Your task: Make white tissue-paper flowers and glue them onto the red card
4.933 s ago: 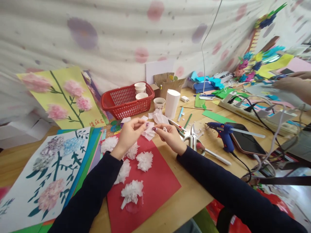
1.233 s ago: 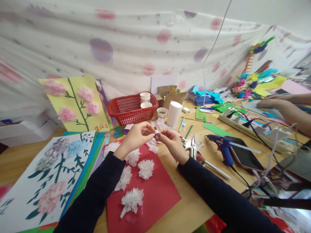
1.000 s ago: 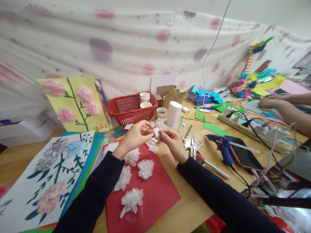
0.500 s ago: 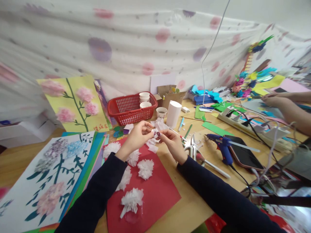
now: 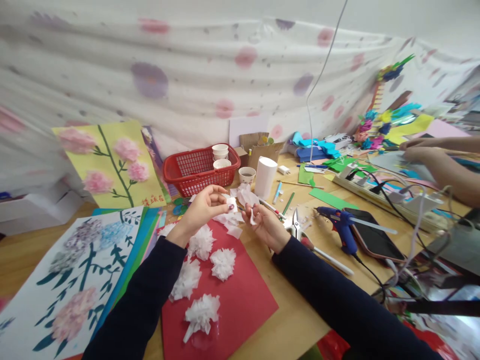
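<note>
My left hand [image 5: 201, 212] is raised over the far end of a red card [image 5: 247, 295], with a small white tissue paper piece [image 5: 231, 202] pinched between thumb and fingers. Apart from it, to the right, my right hand [image 5: 268, 226] grips a small twisted scrap of white paper [image 5: 252, 216] in its fingertips. Several crumpled white tissue flowers, one of them a tissue flower [image 5: 222, 263] near the middle, lie on the red card. Loose white tissue sheets [image 5: 244, 194] sit just beyond my hands.
A red basket [image 5: 180, 170] with paper cups and a white paper roll [image 5: 265, 177] stand behind. Scissors [image 5: 296, 226], a blue glue gun [image 5: 343, 227], a phone [image 5: 369, 235] and a corded power strip [image 5: 390, 197] lie right. A co-worker's hand [image 5: 422, 150] is far right.
My hands have drawn apart; they were together at the white paper before. Now each one has a white piece in its fingers.
</note>
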The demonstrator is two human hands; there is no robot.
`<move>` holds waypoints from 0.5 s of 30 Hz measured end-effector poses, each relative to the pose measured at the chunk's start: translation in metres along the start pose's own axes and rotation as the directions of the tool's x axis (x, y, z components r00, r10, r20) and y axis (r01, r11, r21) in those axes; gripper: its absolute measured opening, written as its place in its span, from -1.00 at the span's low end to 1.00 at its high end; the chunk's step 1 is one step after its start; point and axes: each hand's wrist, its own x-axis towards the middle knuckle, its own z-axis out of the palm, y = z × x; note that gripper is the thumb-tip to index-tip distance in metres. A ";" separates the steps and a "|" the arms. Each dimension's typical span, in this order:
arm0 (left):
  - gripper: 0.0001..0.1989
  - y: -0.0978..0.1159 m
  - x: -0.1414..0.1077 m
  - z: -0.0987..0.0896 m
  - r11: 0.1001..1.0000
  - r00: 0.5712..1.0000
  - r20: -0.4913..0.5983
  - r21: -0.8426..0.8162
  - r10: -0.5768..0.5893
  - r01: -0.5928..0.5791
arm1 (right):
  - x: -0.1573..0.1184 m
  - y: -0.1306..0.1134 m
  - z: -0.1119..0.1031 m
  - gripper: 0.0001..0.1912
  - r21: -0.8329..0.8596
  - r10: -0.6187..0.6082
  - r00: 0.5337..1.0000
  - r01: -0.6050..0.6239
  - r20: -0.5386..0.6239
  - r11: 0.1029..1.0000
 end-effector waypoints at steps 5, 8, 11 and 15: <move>-0.57 -0.007 0.003 0.001 0.997 0.998 0.023 -0.030 -0.064 0.065 | -0.005 -0.003 -0.001 -0.85 -0.136 0.054 0.997 -0.047 0.047 0.990; -0.55 -0.010 0.004 0.001 0.994 0.994 0.040 -0.037 -0.097 0.099 | -0.014 -0.002 0.006 -0.82 -0.205 -0.043 0.998 0.051 0.046 0.977; -0.55 -0.011 0.004 0.001 0.994 0.993 0.055 -0.030 -0.100 0.102 | -0.020 0.000 0.012 -0.76 -0.390 -0.139 0.984 0.172 0.112 0.905; -0.54 -0.010 0.002 0.002 0.993 0.989 0.110 -0.055 -0.100 0.106 | -0.023 0.001 0.014 -0.73 -0.587 -0.067 0.966 0.206 0.250 0.783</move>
